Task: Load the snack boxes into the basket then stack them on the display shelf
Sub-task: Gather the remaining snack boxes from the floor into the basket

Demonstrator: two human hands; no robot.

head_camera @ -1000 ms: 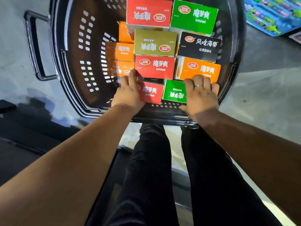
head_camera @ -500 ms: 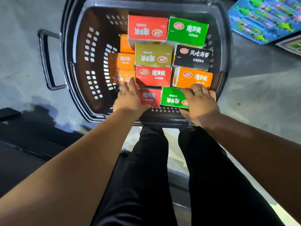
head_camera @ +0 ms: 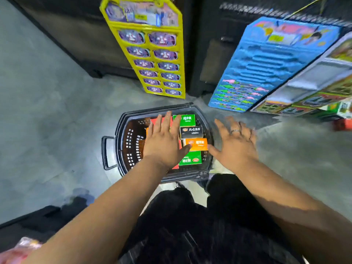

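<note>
A black plastic basket (head_camera: 122,141) stands on the grey floor, filled with snack boxes. Visible among them are a green box (head_camera: 187,120) at the far side, a black box (head_camera: 191,132), an orange box (head_camera: 197,144) and a second green box (head_camera: 190,159) near me. My left hand (head_camera: 163,141) hovers above the basket with fingers straight and spread, holding nothing and hiding the red boxes under it. My right hand (head_camera: 235,143), wearing a ring, is spread open above the basket's right rim and the floor, empty.
A yellow toy display card (head_camera: 152,54) and a blue one (head_camera: 266,67) lean against dark shelving behind the basket. Boxed goods (head_camera: 314,96) lie at the right. My dark-trousered legs (head_camera: 190,225) are below. Grey floor (head_camera: 47,111) lies to the left.
Both hands have lifted off the boxes at the basket's near edge and now hover open above it. The camera has pulled up and back, so the basket looks much smaller.
</note>
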